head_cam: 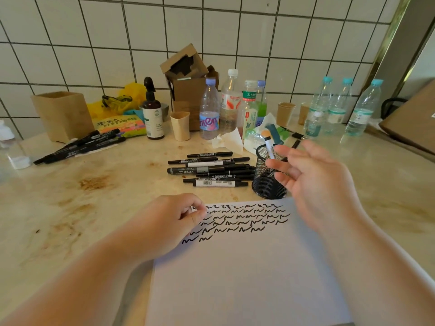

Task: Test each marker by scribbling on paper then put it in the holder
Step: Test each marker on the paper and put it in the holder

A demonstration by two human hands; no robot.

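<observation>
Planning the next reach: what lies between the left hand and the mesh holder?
In the head view, the scribbled top edge of the paper and bare counter lie between the left hand and the mesh holder; the marker pile sits just behind that line.

Right hand (313,177) spread beside holder (268,177); marker (269,147) inside, seemingly released.

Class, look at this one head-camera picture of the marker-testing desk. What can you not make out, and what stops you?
Head view:
- Inside of the mesh holder: the right hand covers part of it, so the markers inside cannot be counted.
- Marker over the holder: motion blur hides whether the fingers touch it.
- Paper: the left hand covers some scribbles; the bottom edge cuts it off.
- Marker pile: labels too small to read.
</observation>
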